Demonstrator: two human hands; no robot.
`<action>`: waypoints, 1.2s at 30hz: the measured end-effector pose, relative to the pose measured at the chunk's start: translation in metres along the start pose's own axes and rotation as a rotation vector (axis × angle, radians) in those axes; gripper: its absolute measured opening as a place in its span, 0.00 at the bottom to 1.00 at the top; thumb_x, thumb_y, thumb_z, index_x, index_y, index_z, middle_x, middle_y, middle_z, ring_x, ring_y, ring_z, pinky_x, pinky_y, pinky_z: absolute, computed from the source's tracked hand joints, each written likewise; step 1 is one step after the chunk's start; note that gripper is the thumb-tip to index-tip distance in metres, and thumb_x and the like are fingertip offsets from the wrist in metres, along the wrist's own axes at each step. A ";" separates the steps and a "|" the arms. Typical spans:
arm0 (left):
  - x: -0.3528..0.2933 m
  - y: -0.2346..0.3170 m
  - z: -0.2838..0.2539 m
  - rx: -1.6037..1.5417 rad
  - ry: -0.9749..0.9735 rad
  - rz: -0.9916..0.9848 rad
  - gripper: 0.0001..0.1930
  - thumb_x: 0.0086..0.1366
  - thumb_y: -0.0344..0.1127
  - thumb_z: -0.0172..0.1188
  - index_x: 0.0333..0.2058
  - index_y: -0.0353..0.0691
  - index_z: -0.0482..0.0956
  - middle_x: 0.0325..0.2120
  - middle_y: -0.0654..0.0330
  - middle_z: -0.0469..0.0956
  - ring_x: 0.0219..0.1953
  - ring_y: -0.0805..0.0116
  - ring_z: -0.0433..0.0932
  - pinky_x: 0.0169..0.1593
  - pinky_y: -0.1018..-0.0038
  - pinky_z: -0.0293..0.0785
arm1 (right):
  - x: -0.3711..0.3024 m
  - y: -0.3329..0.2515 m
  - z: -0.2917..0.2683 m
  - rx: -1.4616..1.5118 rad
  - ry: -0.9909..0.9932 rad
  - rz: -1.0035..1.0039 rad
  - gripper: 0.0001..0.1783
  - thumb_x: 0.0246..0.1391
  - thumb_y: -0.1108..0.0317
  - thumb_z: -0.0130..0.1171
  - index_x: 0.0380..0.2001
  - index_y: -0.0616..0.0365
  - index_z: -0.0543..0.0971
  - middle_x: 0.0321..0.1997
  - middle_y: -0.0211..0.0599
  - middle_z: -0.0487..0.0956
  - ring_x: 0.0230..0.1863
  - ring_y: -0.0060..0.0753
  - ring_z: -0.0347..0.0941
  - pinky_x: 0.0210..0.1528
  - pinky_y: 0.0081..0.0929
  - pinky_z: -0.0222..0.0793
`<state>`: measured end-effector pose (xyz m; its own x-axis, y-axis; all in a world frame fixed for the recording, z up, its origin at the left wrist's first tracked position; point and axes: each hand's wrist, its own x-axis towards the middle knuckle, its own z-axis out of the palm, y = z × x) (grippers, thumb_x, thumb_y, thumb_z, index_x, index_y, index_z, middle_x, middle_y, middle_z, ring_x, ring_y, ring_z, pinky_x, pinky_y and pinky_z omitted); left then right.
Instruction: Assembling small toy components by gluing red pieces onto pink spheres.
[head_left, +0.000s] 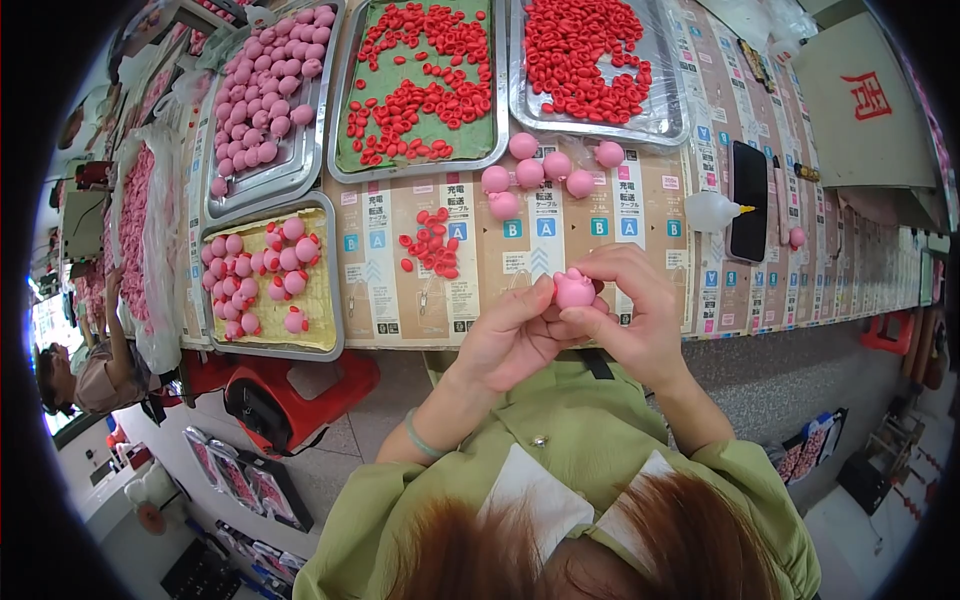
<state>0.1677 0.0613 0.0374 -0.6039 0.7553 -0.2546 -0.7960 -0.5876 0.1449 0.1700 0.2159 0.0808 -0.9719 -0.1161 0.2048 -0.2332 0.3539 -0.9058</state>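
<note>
Pink ball (pixel 575 290), right of the small red pile (pixel 432 244) on the table (pixel 400 300) and nearer me, is clamped between the fingers of my right hand (pixel 640 315) and my left hand (pixel 510 335); both touch it. Left of the pile, a yellow-lined tray (pixel 322 270) holds pink balls (pixel 304 249), some trimmed with red. Beyond the pile, 2 metal trays (pixel 668 100) carry loose red pieces (pixel 580 60). Well to its right lie a white bottle (pixel 712 212) and a black phone (pixel 749 190).

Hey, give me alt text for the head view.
A person's left hand and right hand hold a pink ball at a table. Beyond lie loose balls, red pieces and trays of both; a phone and bottle lie to the right.
</note>
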 end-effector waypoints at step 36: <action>-0.003 -0.003 0.052 1.814 0.460 0.889 0.23 0.39 0.28 0.66 0.38 0.35 0.72 0.30 0.58 0.67 0.31 0.67 0.68 0.34 0.76 0.66 | -0.025 0.022 0.037 0.872 0.101 0.184 0.23 0.36 0.87 0.50 0.40 0.63 0.65 0.44 0.40 0.66 0.45 0.30 0.64 0.49 0.26 0.63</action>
<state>0.1698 0.0751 0.0872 -0.9384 0.2090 0.2753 0.3414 0.4364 0.8325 0.1903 0.1924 0.0424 -0.9993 -0.0302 0.0233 -0.0061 -0.4770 -0.8789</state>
